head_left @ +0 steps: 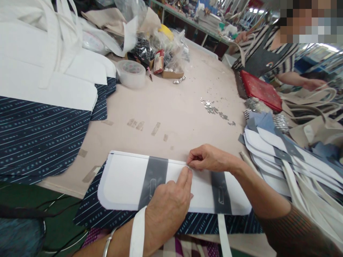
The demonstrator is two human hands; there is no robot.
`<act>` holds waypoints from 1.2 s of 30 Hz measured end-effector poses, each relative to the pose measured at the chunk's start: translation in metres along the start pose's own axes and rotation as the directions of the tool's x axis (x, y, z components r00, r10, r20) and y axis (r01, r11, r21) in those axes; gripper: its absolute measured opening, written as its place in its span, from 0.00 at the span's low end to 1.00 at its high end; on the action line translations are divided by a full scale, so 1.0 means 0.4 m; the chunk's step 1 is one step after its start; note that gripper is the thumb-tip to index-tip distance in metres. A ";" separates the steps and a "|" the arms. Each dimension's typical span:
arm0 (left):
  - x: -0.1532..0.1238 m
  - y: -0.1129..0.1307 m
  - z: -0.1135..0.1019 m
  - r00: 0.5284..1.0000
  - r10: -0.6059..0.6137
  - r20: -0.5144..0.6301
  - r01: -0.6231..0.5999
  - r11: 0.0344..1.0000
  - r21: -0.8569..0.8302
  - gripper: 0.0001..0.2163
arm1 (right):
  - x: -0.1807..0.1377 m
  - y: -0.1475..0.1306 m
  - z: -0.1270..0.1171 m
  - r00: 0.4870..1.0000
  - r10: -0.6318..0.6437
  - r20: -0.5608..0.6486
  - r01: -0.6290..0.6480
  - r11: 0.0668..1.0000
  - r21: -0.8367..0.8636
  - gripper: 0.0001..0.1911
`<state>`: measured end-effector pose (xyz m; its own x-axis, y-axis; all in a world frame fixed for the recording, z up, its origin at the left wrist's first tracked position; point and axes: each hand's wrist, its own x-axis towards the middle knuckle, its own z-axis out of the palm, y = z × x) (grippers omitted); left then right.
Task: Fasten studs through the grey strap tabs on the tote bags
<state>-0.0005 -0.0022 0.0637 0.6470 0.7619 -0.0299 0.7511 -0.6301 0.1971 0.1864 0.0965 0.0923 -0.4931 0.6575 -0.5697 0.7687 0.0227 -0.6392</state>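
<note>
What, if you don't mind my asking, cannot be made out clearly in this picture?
All in the head view:
Exactly what is at the right hand's fingertips: too small, partly covered by fingers.
Part of the white panel: hidden beneath the left hand.
Much of the patterned fabric: covered by that panel.
The white pile: cut off by the left edge.

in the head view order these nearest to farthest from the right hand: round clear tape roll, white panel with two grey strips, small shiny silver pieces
From the right hand:
1. White panel with two grey strips: directly beneath the hand.
2. Small shiny silver pieces: beyond the hand, slightly right.
3. Round clear tape roll: farther back, well left.
</note>
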 end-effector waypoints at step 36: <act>-0.001 -0.002 0.000 1.000 -0.007 0.011 0.007 1.000 -0.030 0.24 | 0.019 -0.015 0.002 0.990 0.139 0.035 -0.140 0.989 0.043 0.08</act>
<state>-0.0012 -0.0020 0.0637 0.6434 0.7644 -0.0418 0.7513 -0.6200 0.2261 0.1778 0.1009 0.0913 -0.3958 0.6272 -0.6708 0.8120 -0.1021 -0.5746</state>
